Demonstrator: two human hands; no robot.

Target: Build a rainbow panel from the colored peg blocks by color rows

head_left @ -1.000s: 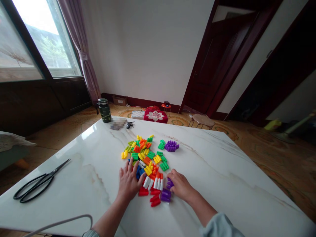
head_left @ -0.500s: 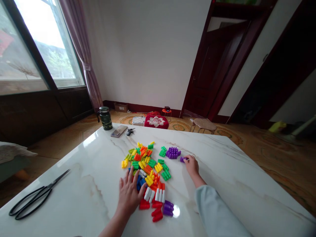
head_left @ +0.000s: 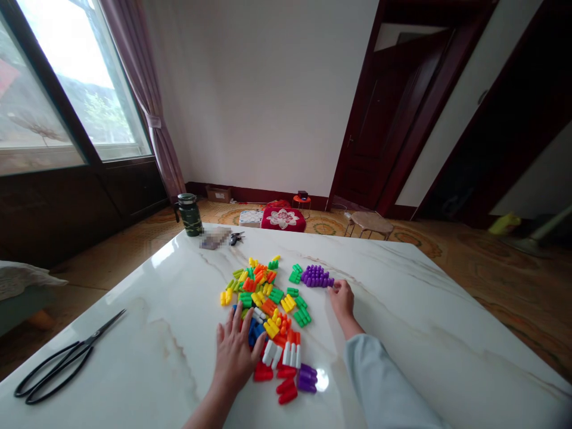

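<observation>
A heap of small plastic blocks [head_left: 268, 310] in yellow, green, orange, red, white and blue lies on the white marble table [head_left: 402, 333]. My left hand [head_left: 235, 351] rests flat with fingers spread against the heap's near left edge, touching blue blocks. My right hand [head_left: 342, 296] reaches to the far right, fingers curled at the edge of a cluster of purple blocks [head_left: 316, 276]. Whether the fingers still pinch a block is hidden. Two more purple blocks [head_left: 307, 379] lie near red ones [head_left: 286, 390] at the front.
Black scissors [head_left: 58, 361] lie at the table's left edge. A dark green flask [head_left: 190, 214], a phone [head_left: 214, 237] and keys [head_left: 235, 238] sit at the far corner. Beyond the table are a red cushion [head_left: 283, 218] and a small stool [head_left: 369, 222] on the floor.
My right hand left the near purple blocks, carried one across to the far right and brought it against the purple cluster. My left hand stayed flat at the heap.
</observation>
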